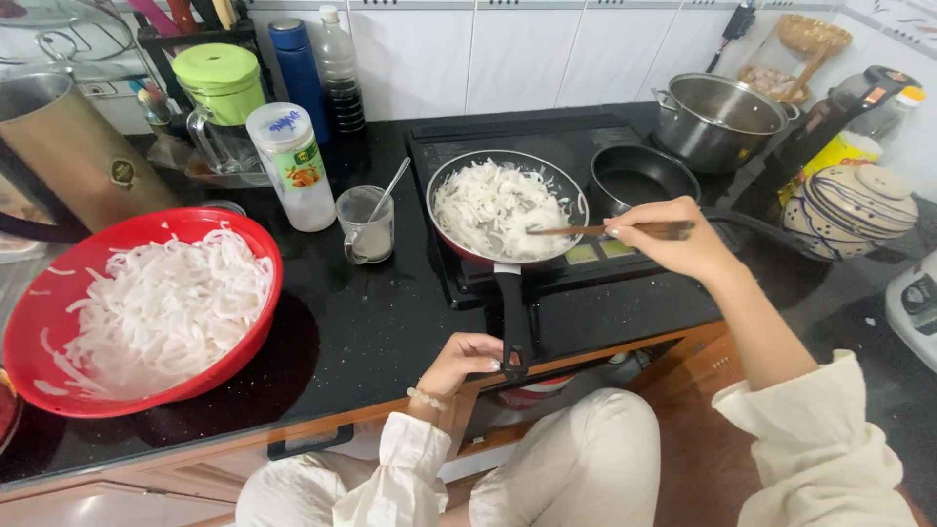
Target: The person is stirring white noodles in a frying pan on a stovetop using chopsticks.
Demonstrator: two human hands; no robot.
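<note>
I am gripping the black handle of the frying pan (507,209) with my left hand (467,358), fingers closed round its near end at the counter's edge. My right hand (669,237) is clasping wooden chopsticks (595,230), their tips reaching leftward into the white noodle strips (493,207) filling the pan. Beyond my right hand an empty dark pan (642,177) and a steel pot (717,119) are sitting. Well left of my left hand a red bowl (44,303) is holding more white strips; between it and the pan a glass with a spoon (366,224) is standing.
</note>
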